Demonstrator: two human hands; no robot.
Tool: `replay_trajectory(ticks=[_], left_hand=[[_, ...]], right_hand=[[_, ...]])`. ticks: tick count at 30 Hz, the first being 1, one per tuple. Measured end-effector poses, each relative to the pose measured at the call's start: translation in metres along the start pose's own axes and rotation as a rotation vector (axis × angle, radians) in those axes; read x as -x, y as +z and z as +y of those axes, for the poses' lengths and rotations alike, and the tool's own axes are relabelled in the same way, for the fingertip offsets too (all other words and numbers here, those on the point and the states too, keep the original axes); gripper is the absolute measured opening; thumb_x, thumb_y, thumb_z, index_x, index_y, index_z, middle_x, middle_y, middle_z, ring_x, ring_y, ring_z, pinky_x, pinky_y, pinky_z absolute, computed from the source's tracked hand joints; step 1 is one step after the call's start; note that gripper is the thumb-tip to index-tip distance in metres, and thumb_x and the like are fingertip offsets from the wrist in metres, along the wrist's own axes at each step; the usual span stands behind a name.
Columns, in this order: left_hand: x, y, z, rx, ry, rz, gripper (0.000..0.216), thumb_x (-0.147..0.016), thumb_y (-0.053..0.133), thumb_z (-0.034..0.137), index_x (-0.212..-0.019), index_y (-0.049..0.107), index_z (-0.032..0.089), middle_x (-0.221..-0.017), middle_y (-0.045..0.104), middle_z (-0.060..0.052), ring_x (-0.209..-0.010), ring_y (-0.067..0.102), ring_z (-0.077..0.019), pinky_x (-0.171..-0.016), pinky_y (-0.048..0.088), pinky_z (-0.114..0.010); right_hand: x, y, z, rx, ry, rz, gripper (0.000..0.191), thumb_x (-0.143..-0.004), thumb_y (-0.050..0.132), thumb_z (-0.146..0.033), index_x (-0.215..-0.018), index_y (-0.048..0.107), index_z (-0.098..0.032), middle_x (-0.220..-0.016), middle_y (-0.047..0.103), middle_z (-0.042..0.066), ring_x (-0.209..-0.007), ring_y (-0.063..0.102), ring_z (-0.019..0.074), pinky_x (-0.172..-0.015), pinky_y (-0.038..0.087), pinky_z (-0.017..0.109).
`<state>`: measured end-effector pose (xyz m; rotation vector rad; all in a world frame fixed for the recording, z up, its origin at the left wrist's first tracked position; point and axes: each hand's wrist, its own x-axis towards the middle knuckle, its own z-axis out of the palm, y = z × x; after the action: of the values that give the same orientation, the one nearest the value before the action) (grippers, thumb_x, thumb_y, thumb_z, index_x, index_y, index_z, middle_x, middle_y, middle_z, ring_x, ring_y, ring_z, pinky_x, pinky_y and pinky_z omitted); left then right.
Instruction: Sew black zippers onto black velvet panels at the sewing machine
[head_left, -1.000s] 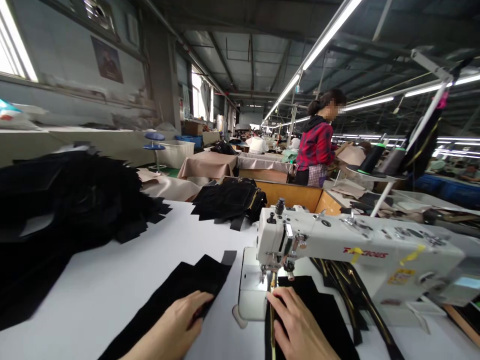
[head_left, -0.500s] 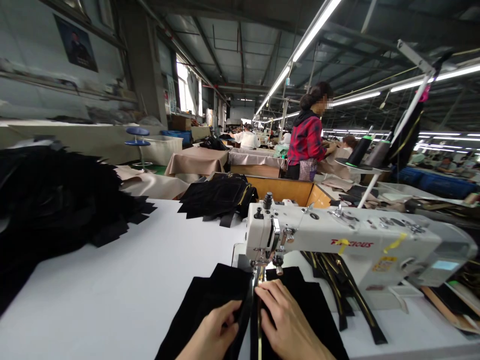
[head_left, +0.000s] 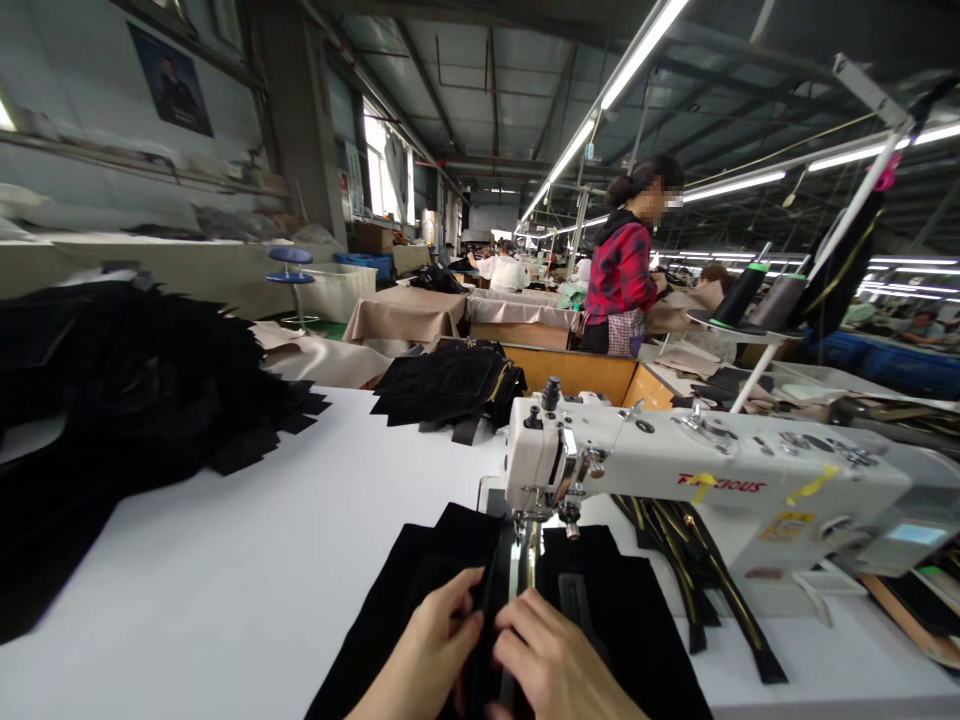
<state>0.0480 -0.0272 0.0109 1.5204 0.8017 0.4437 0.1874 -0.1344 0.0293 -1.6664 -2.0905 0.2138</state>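
Black fabric [head_left: 405, 580] lies under the needle end of a white sewing machine [head_left: 637, 460], spread to both sides of the presser foot. A zipper tape with gold teeth [head_left: 532, 555] runs from the foot towards me. My left hand [head_left: 435, 640] pinches the fabric's inner edge between thumb and fingers, left of the tape. With curled fingers, my right hand [head_left: 559, 655] grips the fabric along the tape, close beside the left one. It covers the tape's nearer part. A dark grey rectangular strip [head_left: 574, 600] shows on the right-hand fabric.
Gold-toothed zipper strips [head_left: 712, 580] hang beneath the machine arm. Black pieces are heaped at left [head_left: 150, 380], and a smaller black pile [head_left: 450, 385] sits behind the machine head. Thread cones [head_left: 742, 295] stand at right. A person in a plaid shirt [head_left: 619, 270] works beyond.
My right hand has drawn back from the presser foot and curled its fingers, uncovering the grey strip. My left hand still pinches the edge, slightly closer to the right one. The view has shifted slightly.
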Motion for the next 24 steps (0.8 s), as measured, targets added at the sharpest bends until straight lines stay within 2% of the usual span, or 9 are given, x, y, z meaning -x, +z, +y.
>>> replay_trajectory(ticks=[3,6,10,14,17,20,22,24], left_hand=[[0.004,-0.004,0.006,0.016,-0.005,-0.014,0.058,-0.071,0.057,0.053,-0.113,0.057,0.013,-0.07,0.052,0.003,-0.041,0.051,-0.0121,-0.036,0.041,-0.023],[0.006,-0.009,0.013,0.027,-0.017,0.026,0.058,-0.068,0.058,0.054,-0.109,0.058,0.012,-0.068,0.053,0.002,-0.044,0.05,-0.0123,-0.038,0.039,-0.022],[0.007,-0.016,0.02,0.016,-0.016,0.079,0.058,-0.065,0.058,0.053,-0.105,0.06,0.012,-0.061,0.046,0.005,-0.045,0.042,-0.0105,-0.04,0.032,-0.021],[0.012,-0.015,0.024,0.049,0.006,0.055,0.057,-0.067,0.058,0.052,-0.107,0.062,0.011,-0.064,0.051,0.002,-0.05,0.044,-0.0116,-0.043,0.034,-0.022],[0.019,-0.01,0.026,0.079,0.02,0.0,0.061,-0.07,0.061,0.052,-0.113,0.061,0.009,-0.067,0.052,0.001,-0.054,0.051,-0.0146,-0.046,0.041,-0.023],[0.021,-0.006,0.027,0.062,-0.031,-0.029,0.074,-0.07,0.06,0.053,-0.125,0.054,0.004,-0.072,0.054,0.0,-0.046,0.052,-0.0136,-0.042,0.043,-0.024],[0.02,-0.006,0.026,0.021,-0.075,-0.027,0.082,-0.07,0.058,0.051,-0.135,0.046,0.001,-0.077,0.055,-0.002,-0.041,0.053,-0.0131,-0.038,0.043,-0.025],[0.018,-0.007,0.028,-0.043,-0.103,-0.039,0.083,-0.071,0.056,0.046,-0.139,0.042,0.0,-0.083,0.058,-0.004,-0.04,0.056,-0.0138,-0.037,0.045,-0.025]], right_hand=[[-0.002,0.005,-0.005,-0.042,0.06,-0.006,0.025,-0.067,0.072,-0.017,-0.092,0.064,-0.016,-0.105,0.062,0.007,-0.101,0.057,0.0239,-0.09,0.052,0.031],[-0.002,0.009,-0.011,-0.079,0.116,-0.001,0.032,-0.064,0.068,-0.016,-0.095,0.064,-0.014,-0.109,0.062,0.011,-0.103,0.057,0.0266,-0.091,0.053,0.033],[0.001,0.02,-0.017,-0.096,0.137,0.083,0.031,-0.064,0.063,-0.014,-0.095,0.064,-0.014,-0.107,0.063,0.011,-0.101,0.059,0.0282,-0.089,0.055,0.037],[0.002,0.06,-0.011,-0.027,0.062,0.256,0.049,-0.067,0.056,-0.005,-0.116,0.061,-0.009,-0.12,0.063,0.016,-0.109,0.06,0.0303,-0.091,0.058,0.039],[-0.002,0.095,-0.003,0.03,0.153,0.452,0.061,-0.074,0.044,0.006,-0.132,0.052,-0.011,-0.123,0.063,0.016,-0.116,0.061,0.0266,-0.092,0.059,0.037],[0.0,0.11,0.002,-0.019,0.136,0.406,0.067,-0.081,0.044,0.005,-0.144,0.042,-0.018,-0.128,0.062,0.012,-0.121,0.059,0.0231,-0.098,0.057,0.035],[0.004,0.109,0.005,-0.004,0.082,0.343,0.068,-0.084,0.052,-0.001,-0.148,0.036,-0.017,-0.135,0.058,0.014,-0.127,0.055,0.0259,-0.103,0.054,0.038],[0.009,0.107,0.007,0.063,0.04,0.324,0.069,-0.086,0.056,-0.006,-0.151,0.033,-0.015,-0.14,0.054,0.015,-0.13,0.052,0.0297,-0.104,0.052,0.041]])
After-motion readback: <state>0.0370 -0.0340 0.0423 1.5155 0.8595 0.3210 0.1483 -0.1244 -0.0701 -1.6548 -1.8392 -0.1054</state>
